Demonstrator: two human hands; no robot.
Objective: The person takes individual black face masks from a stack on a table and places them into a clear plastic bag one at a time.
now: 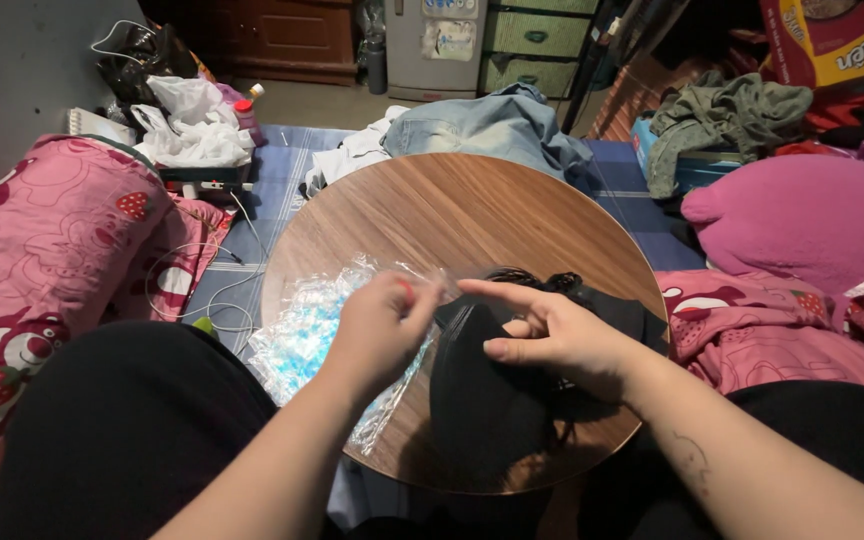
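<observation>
Two hands work close together over a small round wooden table [472,200].

The left hand [377,325] has its fingertips pressed together, pinching something small with a spot of red; what it is, I cannot tell. It is above a clear plastic bag [302,335] of pale blue pieces, which lies on the left part of the table and hangs a little over the edge. The right hand [542,335] has the index finger stretched toward the left hand and the other fingers curled, resting on a pile of black items [482,400] near the front edge. I think the bag could slide off, because part of it has no support, and the small pinched piece could drop into the bedding [42,250] and be lost.
</observation>
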